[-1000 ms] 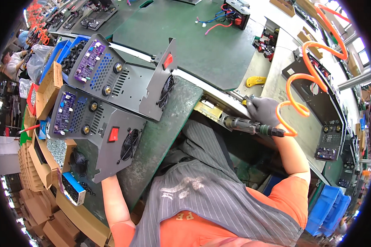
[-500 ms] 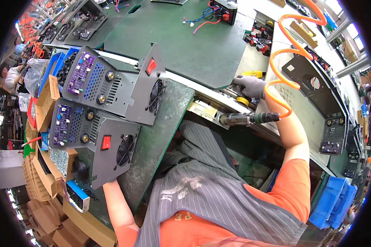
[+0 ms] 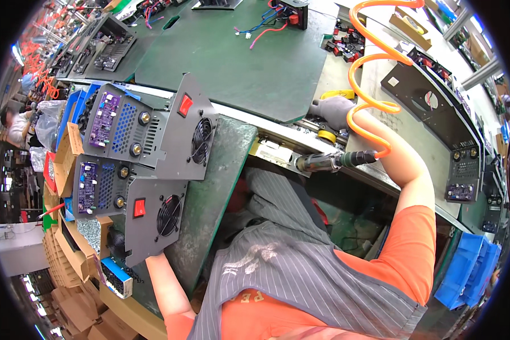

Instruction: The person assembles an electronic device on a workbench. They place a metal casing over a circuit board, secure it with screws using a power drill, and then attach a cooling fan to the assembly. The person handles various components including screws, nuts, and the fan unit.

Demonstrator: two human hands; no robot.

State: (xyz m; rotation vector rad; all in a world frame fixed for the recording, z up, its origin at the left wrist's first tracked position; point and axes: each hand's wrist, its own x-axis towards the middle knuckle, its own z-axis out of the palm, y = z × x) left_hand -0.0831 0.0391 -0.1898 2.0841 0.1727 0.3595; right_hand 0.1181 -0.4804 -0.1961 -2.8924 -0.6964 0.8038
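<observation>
My right hand point(image 3: 333, 111), in a grey glove, reaches over the narrow tray along the bench edge. Its fingers are curled downward, and what they hold, if anything, is hidden. Just below it lies a yellow tape roll point(image 3: 326, 135). My left forearm point(image 3: 167, 283) goes up to the lower edge of the nearer grey metal housing point(image 3: 153, 226), whose panel hides the left hand. That housing carries a red rocker switch point(image 3: 139, 207), a black fan point(image 3: 169, 215) and a purple circuit board point(image 3: 87, 188). A second, similar housing point(image 3: 178, 130) stands right behind it.
A pneumatic screwdriver point(image 3: 334, 161) lies along the bench edge, its orange coiled hose point(image 3: 374, 105) rising past my right arm. A black panel point(image 3: 416, 93) lies at right. Blue bins point(image 3: 464, 272) stand low right; cartons point(image 3: 73, 306) are stacked low left. Wired parts point(image 3: 292, 14) sit at the back.
The whole view has shifted a little. My right hand stays over the tray, its fingers now lower and less visible. My left arm remains at the nearer housing.
</observation>
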